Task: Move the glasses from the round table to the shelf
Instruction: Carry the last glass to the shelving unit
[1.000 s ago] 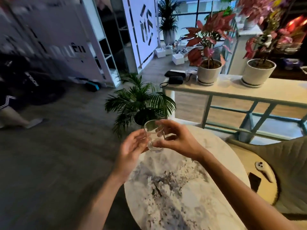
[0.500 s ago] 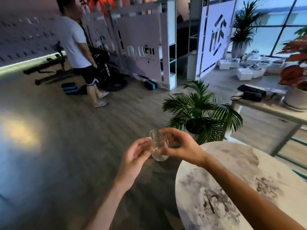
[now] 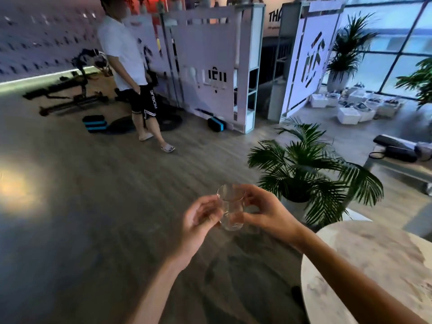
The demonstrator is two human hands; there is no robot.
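Note:
A small clear glass (image 3: pixel 230 208) is held upright in the air over the wooden floor, left of the round marble table (image 3: pixel 374 272). My left hand (image 3: pixel 198 218) grips its left side and my right hand (image 3: pixel 264 212) grips its right side, fingers wrapped around the wall. The table's bare top shows at the lower right. A white shelf unit (image 3: pixel 247 73) with open compartments stands across the room, beyond the glass.
A potted palm (image 3: pixel 308 174) stands just right of my hands. A person in a white shirt (image 3: pixel 131 73) stands on the floor near gym equipment (image 3: pixel 67 99) at the back left. A side table (image 3: pixel 402 164) with dark items is at the right edge.
My view has swung left, away from the round table. Both hands still hold the glass, now off the table and over the floor. The person and shelf unit came into view.

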